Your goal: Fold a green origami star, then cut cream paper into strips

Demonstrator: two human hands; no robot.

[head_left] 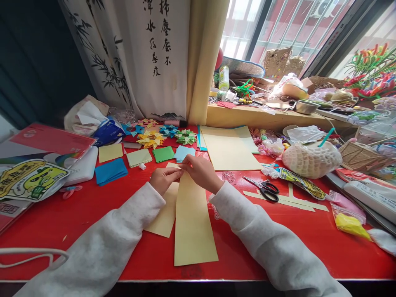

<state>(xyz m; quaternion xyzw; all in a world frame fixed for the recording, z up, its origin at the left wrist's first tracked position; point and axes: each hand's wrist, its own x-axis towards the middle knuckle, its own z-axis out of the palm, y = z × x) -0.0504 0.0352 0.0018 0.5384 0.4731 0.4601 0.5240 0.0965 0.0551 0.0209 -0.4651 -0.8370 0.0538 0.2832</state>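
A long pale yellow paper strip (pixel 193 222) lies lengthwise on the red table (pixel 93 206) in front of me. My left hand (pixel 163 179) and my right hand (pixel 201 172) meet at its far end, fingers pinched on the strip's top edge. A second yellow strip (pixel 163 216) lies partly under it on the left. Both sleeves are white.
Black-handled scissors (pixel 265 189) and thin yellow offcuts (pixel 291 200) lie to the right. A large yellow sheet (pixel 229 149) is behind my hands. Stacks of coloured paper squares (pixel 110 170) and folded paper stars (pixel 151 139) sit at the back left. A netted bundle (pixel 311 160) and clutter fill the right side.
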